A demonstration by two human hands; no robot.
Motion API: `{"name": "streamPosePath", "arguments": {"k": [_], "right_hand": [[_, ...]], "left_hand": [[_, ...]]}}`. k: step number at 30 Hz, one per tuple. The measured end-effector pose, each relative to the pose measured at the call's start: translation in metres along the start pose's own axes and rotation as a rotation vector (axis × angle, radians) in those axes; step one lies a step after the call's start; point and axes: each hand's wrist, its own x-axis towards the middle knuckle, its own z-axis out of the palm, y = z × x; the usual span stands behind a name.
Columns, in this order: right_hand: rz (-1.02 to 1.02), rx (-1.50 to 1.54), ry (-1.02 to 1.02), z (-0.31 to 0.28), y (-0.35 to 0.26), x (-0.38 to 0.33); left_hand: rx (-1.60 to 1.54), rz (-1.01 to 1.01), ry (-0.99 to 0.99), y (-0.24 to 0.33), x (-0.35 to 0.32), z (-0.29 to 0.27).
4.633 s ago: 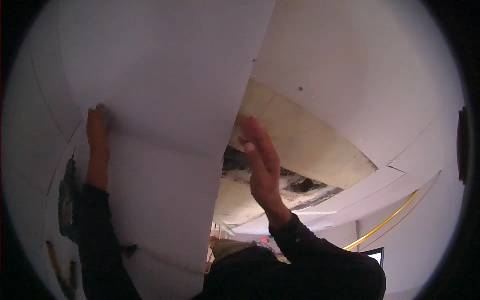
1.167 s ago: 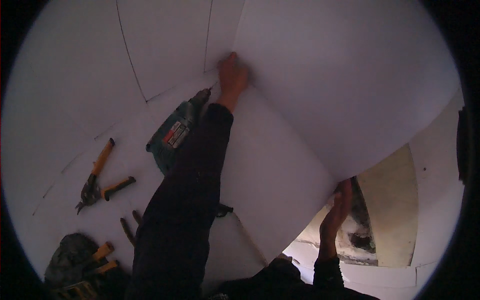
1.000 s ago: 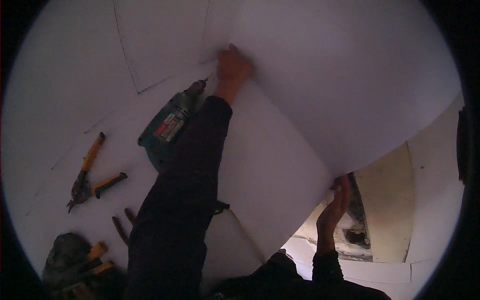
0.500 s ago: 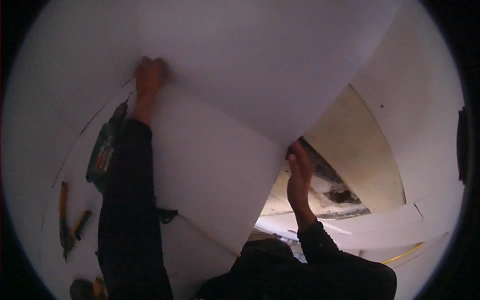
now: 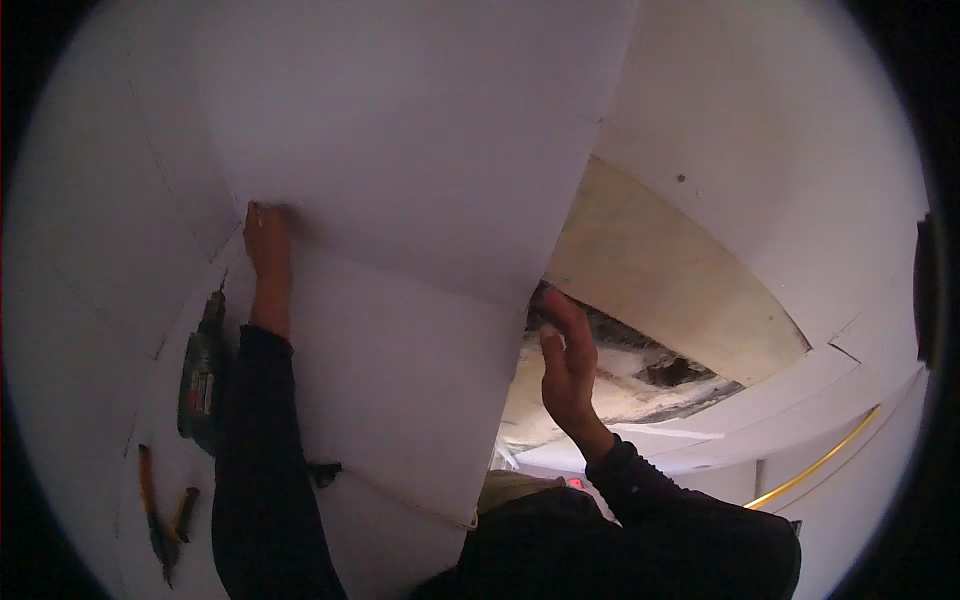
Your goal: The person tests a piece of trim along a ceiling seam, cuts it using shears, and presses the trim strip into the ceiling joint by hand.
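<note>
A large white board spreads before me, with a crease running across it between my hands. My left hand is closed at the crease's left end, its fingers pressed together on the board. On the board's right edge, my right hand has its fingers bent around the edge at the crease's other end, thumb below them. Its fingertips are in shadow. A green power drill with a thin bit lies left of my left forearm. Pliers with orange handles lie nearer to me, below the drill.
Right of the board is an opening with a pale yellowish panel and a broken, dark-stained surface. A yellow strip runs along the lower right. A cord crosses the lower board. Thin dark lines mark the white surface at left.
My left hand has come lower and slightly left along with the crease. My right hand and the board's right edge sit farther left in view, and more of the yellowish panel shows.
</note>
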Motion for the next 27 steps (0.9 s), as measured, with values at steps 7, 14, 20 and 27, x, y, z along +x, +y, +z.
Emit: {"name": "streamPosePath", "arguments": {"k": [7, 14, 20, 27], "right_hand": [[0.066, 0.328, -0.004, 0.002, -0.005, 0.023], [0.227, 0.435, -0.012, 0.007, -0.022, 0.026], [0.236, 0.372, -0.169, -0.027, -0.026, 0.028], [0.557, 0.087, -0.767, -0.086, 0.038, 0.002]], "left_hand": [[-0.158, -0.163, 0.018, 0.084, -0.057, 0.011], [-0.192, -0.211, 0.109, 0.109, -0.061, 0.018], [-0.128, -0.122, -0.017, 0.054, -0.030, -0.003], [-0.324, -0.203, 0.242, 0.133, -0.042, -0.011]]}}
